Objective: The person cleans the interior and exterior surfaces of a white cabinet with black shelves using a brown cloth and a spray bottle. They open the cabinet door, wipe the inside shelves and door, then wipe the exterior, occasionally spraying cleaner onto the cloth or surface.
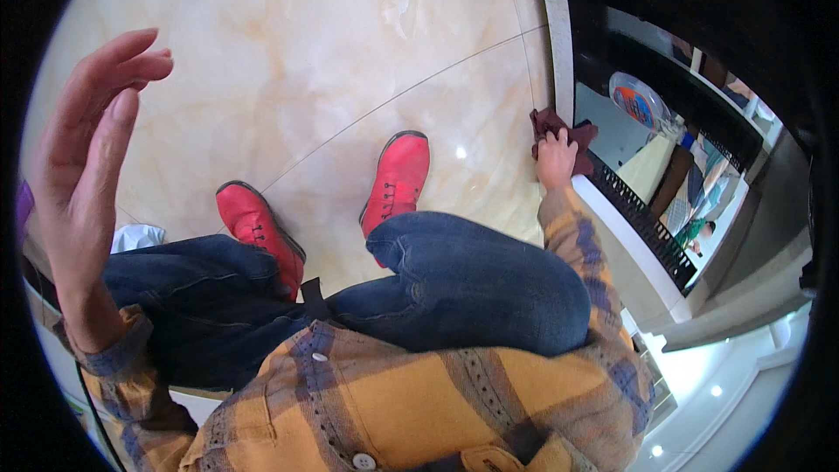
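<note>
My right hand [557,160] reaches out to the right and presses a dark maroon cloth [544,125] against the pale edge of a black-fronted unit [561,44]. Its fingers are bent over the bunched cloth, and part of the cloth hangs out on both sides of the hand. On the left my left hand [92,153] is raised above the floor, holding nothing, with its fingers loosely curved and the thumb apart from them.
A clear bottle [638,101] with an orange and blue label is beside the unit's glossy, mirror-like panel [603,122]. Pale marbled tiles [332,52] cover the floor around my red shoes [402,170]. Something white and crumpled [137,237] lies by my left knee.
</note>
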### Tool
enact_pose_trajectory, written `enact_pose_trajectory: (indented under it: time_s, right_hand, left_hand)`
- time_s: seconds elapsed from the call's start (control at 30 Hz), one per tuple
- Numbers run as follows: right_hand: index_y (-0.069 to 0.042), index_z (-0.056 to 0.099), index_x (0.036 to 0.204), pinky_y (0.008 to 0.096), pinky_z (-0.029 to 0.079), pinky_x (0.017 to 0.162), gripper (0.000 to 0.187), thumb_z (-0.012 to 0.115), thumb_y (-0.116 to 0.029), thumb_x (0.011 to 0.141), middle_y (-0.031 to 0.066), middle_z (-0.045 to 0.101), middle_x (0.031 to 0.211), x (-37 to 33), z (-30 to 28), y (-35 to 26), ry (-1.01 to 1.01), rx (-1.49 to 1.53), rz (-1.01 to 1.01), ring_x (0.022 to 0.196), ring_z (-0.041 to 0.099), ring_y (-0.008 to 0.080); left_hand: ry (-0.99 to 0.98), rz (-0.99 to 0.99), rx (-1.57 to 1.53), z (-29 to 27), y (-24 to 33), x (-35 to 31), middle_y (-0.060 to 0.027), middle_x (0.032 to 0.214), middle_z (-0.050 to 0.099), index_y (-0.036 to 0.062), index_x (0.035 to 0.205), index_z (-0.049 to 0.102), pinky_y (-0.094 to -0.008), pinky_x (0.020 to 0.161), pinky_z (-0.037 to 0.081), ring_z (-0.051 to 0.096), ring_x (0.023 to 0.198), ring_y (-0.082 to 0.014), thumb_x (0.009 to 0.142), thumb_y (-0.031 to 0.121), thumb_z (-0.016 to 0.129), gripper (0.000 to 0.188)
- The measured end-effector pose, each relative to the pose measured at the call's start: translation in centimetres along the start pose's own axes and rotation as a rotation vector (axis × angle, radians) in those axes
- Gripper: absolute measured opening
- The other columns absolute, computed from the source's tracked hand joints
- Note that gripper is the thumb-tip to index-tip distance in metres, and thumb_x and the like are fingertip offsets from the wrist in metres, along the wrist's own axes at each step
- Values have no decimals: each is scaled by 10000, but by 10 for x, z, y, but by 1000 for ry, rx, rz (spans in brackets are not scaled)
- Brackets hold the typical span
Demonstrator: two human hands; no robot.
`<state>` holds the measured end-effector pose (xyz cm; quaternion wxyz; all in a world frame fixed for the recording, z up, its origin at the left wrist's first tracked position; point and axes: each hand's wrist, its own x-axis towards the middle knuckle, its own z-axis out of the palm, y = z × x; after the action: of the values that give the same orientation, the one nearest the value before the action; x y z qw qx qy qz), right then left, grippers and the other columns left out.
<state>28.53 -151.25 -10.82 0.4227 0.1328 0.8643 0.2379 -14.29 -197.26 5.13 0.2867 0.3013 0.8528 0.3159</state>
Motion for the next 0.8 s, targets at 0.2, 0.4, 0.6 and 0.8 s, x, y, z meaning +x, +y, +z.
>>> enact_pose_trajectory:
  time_s: [0.2,0.4,0.6,0.8]
  right_hand:
    - [-105,704,960,434,414,844,214,651,-128,754,47,644,1060,59,-111,12,485,110,-74,1110,513,273]
    - [-112,685,1030,433,435,853,333,694,-76,698,27,616,1196,173,-273,-6,774,188,-120,1098,515,296]
    - [-127,655,1129,419,443,885,470,745,-85,670,24,554,1335,163,-388,-17,1140,237,-149,1102,503,292]
    - [-201,650,1172,563,402,919,452,702,-92,737,7,451,1460,217,-381,-16,825,64,-131,1333,377,330]
  left_hand:
    - [146,223,-100,-6,2,22,-134,1135,673,44,1294,587,-367,966,495,638,1079,-236,956,65,554,341]
    - [405,326,-244,17,6,73,-160,1012,697,13,1190,614,-369,846,532,679,940,-276,914,52,590,280]
    - [304,339,-322,44,11,111,-205,961,678,-7,1119,620,-433,820,525,650,921,-376,900,74,567,239]
    - [314,394,-323,31,2,113,-200,952,650,-10,1087,617,-441,814,511,626,917,-366,877,62,585,224]
